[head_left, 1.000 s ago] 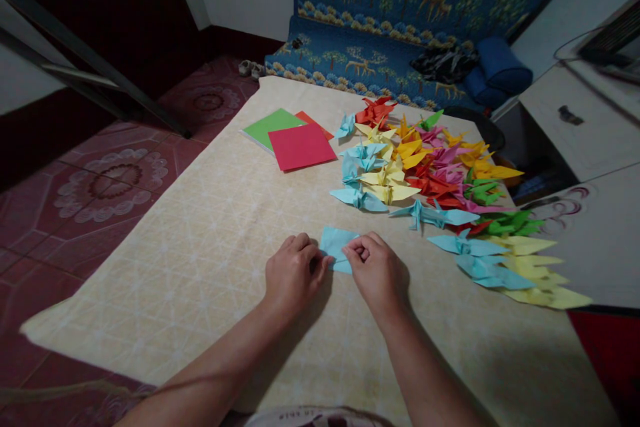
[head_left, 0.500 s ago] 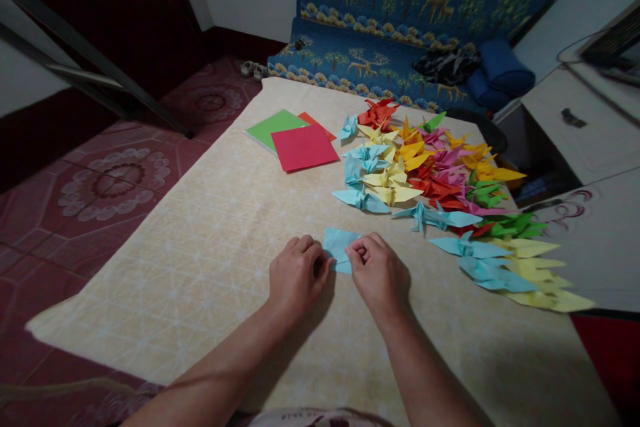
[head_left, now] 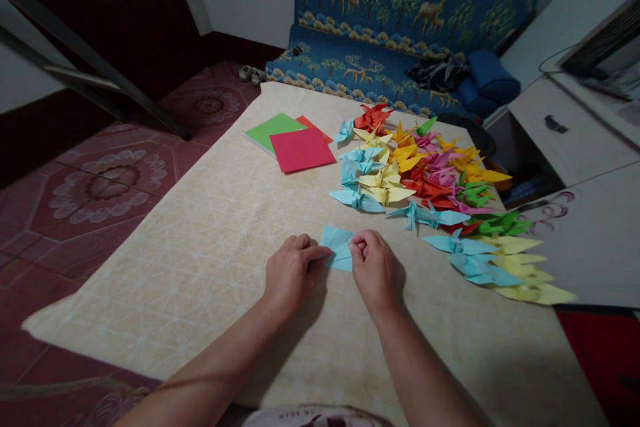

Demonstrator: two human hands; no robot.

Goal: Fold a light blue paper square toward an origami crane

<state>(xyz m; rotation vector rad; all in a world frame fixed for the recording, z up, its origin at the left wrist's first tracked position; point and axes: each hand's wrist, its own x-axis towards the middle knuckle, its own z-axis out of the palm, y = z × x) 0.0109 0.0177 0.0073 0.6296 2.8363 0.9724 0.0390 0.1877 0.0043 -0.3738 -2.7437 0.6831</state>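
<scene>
A small light-blue sheet of origami paper [head_left: 336, 237], folded with a slanting crease, lies on the table in front of me. My left hand [head_left: 294, 265] is at its left edge, index finger stretched onto the paper and the other fingers curled, holding it down. At the right edge, my right hand [head_left: 376, 273] pinches the paper between thumb and bent fingers. Part of the sheet is hidden under the right fingers.
Folded paper cranes [head_left: 435, 177] in several colours spread over the table's right side. Red [head_left: 303, 150] and green paper sheets [head_left: 275, 128] lie farther back. Beyond the patterned tablecloth [head_left: 200, 253] stand a blue sofa [head_left: 360, 47] and a white cabinet [head_left: 595, 140].
My left index finger has straightened onto the paper's lower left part. My right hand keeps its pinch, and more of the slanting crease shows. The view has shifted slightly.
</scene>
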